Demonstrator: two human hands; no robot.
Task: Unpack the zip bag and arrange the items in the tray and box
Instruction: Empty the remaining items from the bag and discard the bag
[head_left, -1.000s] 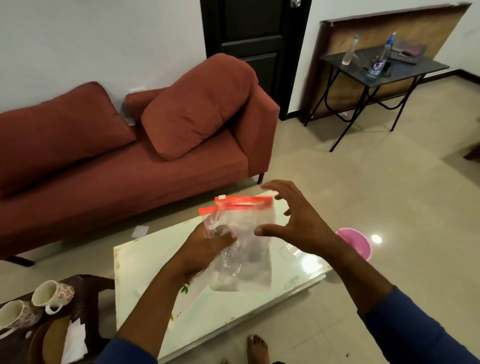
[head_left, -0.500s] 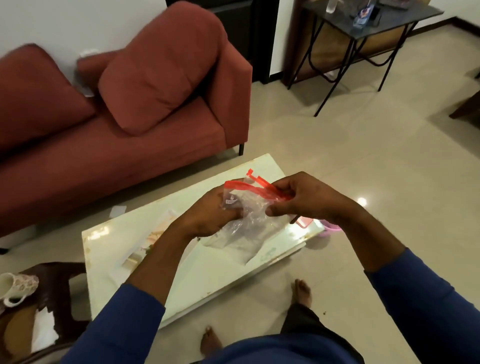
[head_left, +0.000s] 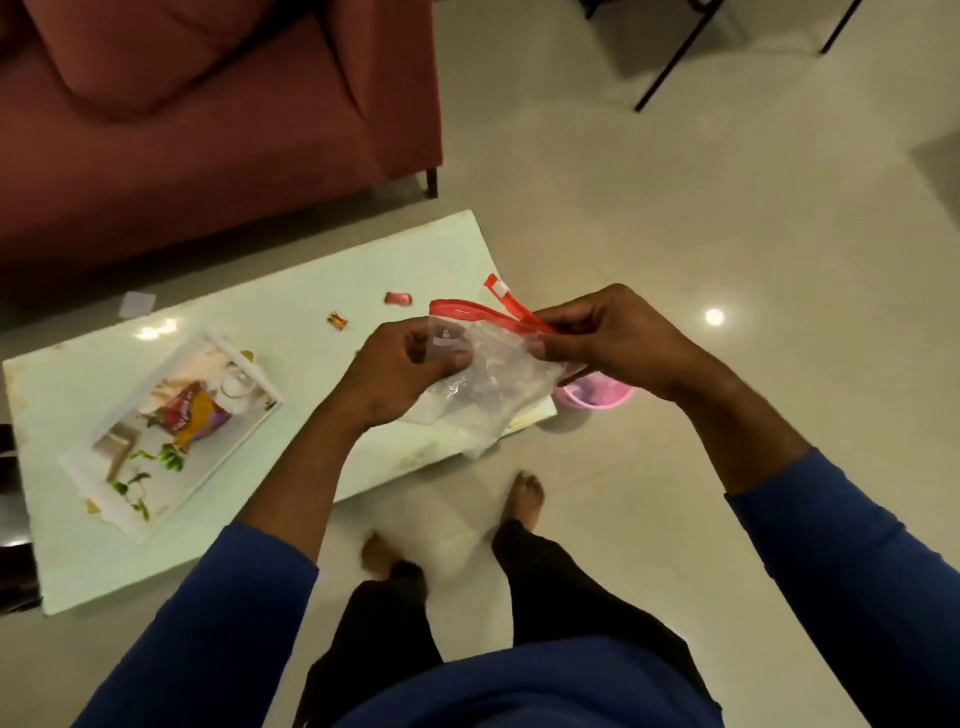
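I hold a clear zip bag (head_left: 491, 371) with a red zip strip above the right end of the white table (head_left: 291, 332). My left hand (head_left: 402, 371) pinches the bag's left side below the strip. My right hand (head_left: 605, 338) pinches the red strip at its right end, and the strip's two sides stand apart. The printed tray (head_left: 174, 436) lies on the table's left part, with a red and yellow packet (head_left: 195, 415) and a small white jar (head_left: 236, 387) in it. Two small wrapped sweets (head_left: 337, 320) (head_left: 398, 298) lie loose on the table.
A pink tub (head_left: 592, 395) stands on the floor at the table's right end, partly behind my right hand. A red sofa (head_left: 208, 114) runs behind the table. My bare feet (head_left: 527, 496) are on the tiled floor near the table's front edge. Black table legs show at top right.
The camera has tilted down, so the tray and its items came into view. My right hand closed on the red strip, and the bag dropped lower over the table's right end.
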